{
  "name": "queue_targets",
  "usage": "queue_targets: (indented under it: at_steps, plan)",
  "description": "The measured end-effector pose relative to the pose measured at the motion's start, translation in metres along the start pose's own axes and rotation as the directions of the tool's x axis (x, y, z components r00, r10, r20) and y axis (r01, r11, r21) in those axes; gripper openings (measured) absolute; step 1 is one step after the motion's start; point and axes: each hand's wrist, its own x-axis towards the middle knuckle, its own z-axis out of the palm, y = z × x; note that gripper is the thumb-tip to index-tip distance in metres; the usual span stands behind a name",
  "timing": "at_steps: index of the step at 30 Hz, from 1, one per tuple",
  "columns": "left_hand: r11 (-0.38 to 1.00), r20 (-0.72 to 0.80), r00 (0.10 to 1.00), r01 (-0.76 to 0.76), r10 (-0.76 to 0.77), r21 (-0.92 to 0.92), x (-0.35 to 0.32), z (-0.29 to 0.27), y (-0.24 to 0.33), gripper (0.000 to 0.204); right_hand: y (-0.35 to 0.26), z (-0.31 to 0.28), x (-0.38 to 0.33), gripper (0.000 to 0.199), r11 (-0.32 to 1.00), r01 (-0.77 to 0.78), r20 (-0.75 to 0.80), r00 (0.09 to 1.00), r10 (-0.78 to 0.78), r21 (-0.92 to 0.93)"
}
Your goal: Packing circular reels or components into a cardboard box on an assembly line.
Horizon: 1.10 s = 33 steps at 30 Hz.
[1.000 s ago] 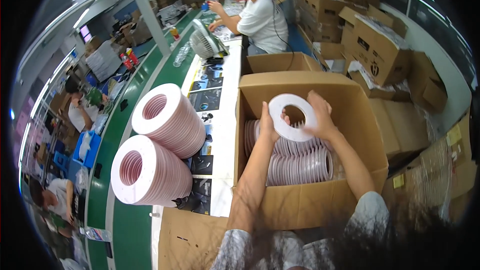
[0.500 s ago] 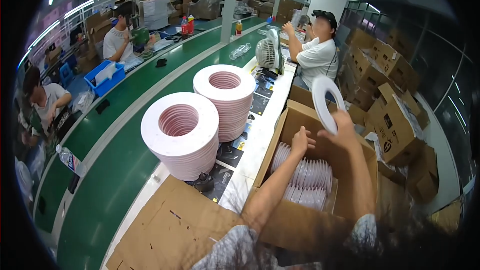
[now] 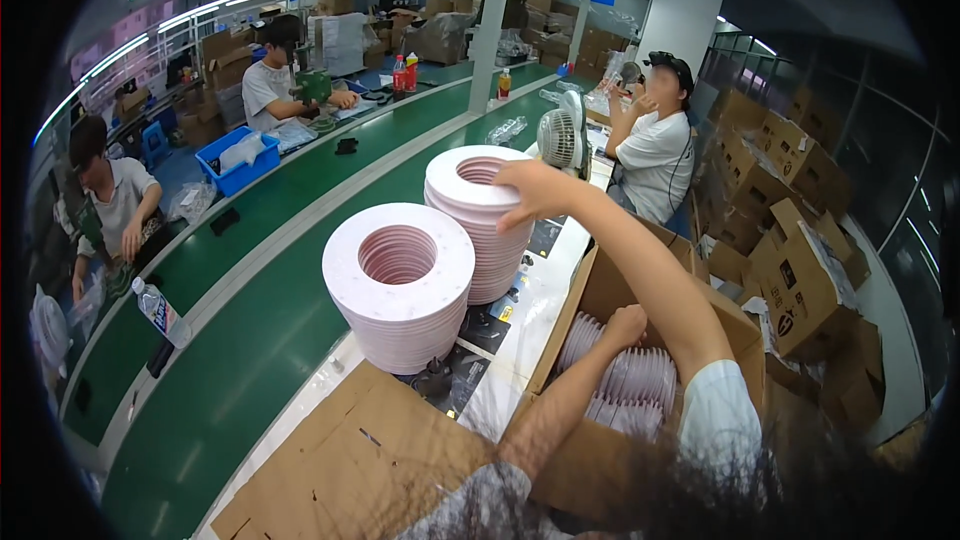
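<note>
Two tall stacks of flat white rings stand side by side, a near stack point(image 3: 398, 290) and a far stack point(image 3: 495, 250), their edges showing pinkish. My right hand point(image 3: 538, 192) reaches across to the far stack, its thumb and fingers gripping a white ring point(image 3: 478, 187) at the top. Below my right arm, my left hand point(image 3: 627, 325) is inside an open cardboard box point(image 3: 572, 340), fingers curled closed at the upper end of a row of upright white rings point(image 3: 640, 377). Whatever those fingers pinch is hidden.
A cardboard sheet point(image 3: 350, 450) lies in front of the near stack. Beyond the stacks run a green conveyor point(image 3: 270, 340) with a plastic bottle point(image 3: 160, 312) at its edge and a fan point(image 3: 562, 135). Other people sit nearby; cartons point(image 3: 800, 285) pile up at right.
My right hand has carried a white ring from above the box leftward onto the far stack. My left hand has lowered to the rings in the box and its fingers have closed.
</note>
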Motion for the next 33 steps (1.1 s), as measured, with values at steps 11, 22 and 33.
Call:
queue_targets:
  at_steps: [11,22,33]
  plan:
    - [0.986,0.086,0.993,0.097,-0.085,-0.135,0.014,0.002,-0.048,0.033,-0.019,0.013,0.012,0.065,0.998,0.027,0.081,0.996,-0.032,0.060]
    - [0.970,-0.147,0.987,-0.030,0.067,0.241,0.002,0.005,-0.051,0.032,-0.025,-0.001,-0.069,0.059,0.995,0.001,-0.448,0.893,-0.048,-0.103]
    - [0.670,0.405,0.827,-0.048,-0.389,0.741,0.008,0.024,-0.046,0.033,0.065,0.219,-0.552,0.034,-0.189,-0.831,0.231,-0.075,0.970,0.523]
